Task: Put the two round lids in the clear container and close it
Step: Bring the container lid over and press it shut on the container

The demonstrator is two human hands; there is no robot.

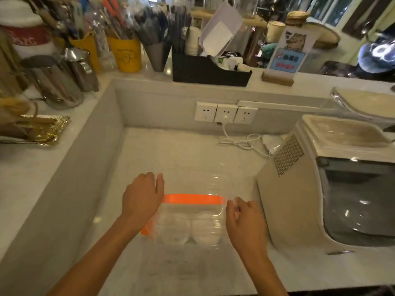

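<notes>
A clear plastic container with an orange strip along its rim lies on the white counter, low in the middle of the head view. Two round whitish lids sit side by side inside it, one on the left and one on the right. Its clear hinged cover seems to stand open behind the strip. My left hand rests on the container's left end, fingers together over the strip. My right hand hovers at the right end with fingers loosely curled; whether it touches the plastic is unclear.
A beige machine stands close on the right. A white cable runs from wall sockets behind. A raised ledge borders the left; on it stand steel jugs and yellow cups. A black organiser sits at the back.
</notes>
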